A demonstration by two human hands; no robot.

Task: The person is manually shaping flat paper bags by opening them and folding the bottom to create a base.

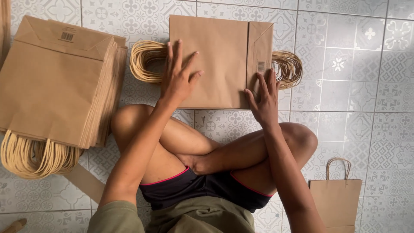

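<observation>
Sitting cross-legged on the patterned tile floor (353, 86), the person reaches forward over their knees. Nearest, a single small paper bag (335, 200) with a twine handle lies by the right knee. Beyond the legs, both hands rest flat with fingers spread on a flat brown paper bag (215, 56): the left hand (177, 77) presses its left part, and the right hand (264, 100) presses the folded bottom flap at its lower right corner. Neither grips anything. Twine handles (144, 60) bunch out at both sides of this bag. Off to the left lies a thick stack of bags (51, 82), handles toward the person.
</observation>
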